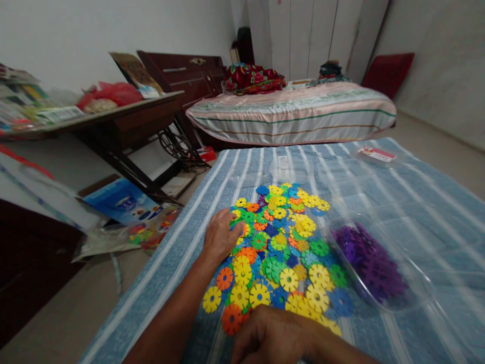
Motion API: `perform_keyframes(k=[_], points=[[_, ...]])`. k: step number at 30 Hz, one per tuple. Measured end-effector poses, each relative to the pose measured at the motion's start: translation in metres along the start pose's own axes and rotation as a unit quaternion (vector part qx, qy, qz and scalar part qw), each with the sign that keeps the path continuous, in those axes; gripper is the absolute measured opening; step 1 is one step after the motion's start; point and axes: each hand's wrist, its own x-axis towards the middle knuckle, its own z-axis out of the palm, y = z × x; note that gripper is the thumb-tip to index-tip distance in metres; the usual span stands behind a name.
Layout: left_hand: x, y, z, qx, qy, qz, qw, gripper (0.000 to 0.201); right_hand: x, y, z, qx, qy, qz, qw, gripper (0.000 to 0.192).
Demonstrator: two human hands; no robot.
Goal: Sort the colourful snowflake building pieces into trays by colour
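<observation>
resting my left hand point(221, 236) flat on the plastic discs point(280, 253), holding nothing; my right hand point(275, 337) grips nothing i can tell; no label near either reads clearly.

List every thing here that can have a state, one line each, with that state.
Left hand: flat, palm down, fingertips on the disc pile's left edge, holding nothing.
Right hand: knuckles up at the pile's near edge, grip hidden.
Colored discs: spread loose in a pile on the striped cloth.
Purple discs: gathered inside a clear container lying on its side.
Bed: covered with a striped sheet.
</observation>
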Motion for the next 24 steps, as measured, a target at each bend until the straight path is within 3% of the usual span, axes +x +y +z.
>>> perform_keyframes(k=[3, 7, 17, 20, 24], points=[[-0.008, -0.005, -0.001, 0.045, -0.043, -0.050, 0.997, 0.042, 0.000, 0.000, 0.000, -0.004, -0.003, -0.007, 1.000, 0.036], [-0.025, 0.007, 0.006, 0.058, -0.078, -0.078, 0.992, 0.051, 0.000, -0.004, 0.000, -0.022, 0.004, 0.004, 1.000, 0.035], [-0.052, 0.060, 0.010, -0.064, -0.107, 0.077, 0.989, 0.050, -0.002, -0.002, 0.001, -0.028, 0.009, 0.005, 1.000, 0.035], [-0.045, 0.054, 0.005, -0.086, -0.067, 0.076, 0.991, 0.047, -0.003, -0.004, 0.001, -0.036, 0.008, 0.014, 0.999, 0.035], [-0.037, 0.016, -0.002, -0.049, 0.012, 0.007, 0.999, 0.047, -0.004, -0.007, 0.001, -0.044, 0.005, 0.008, 0.999, 0.035]])
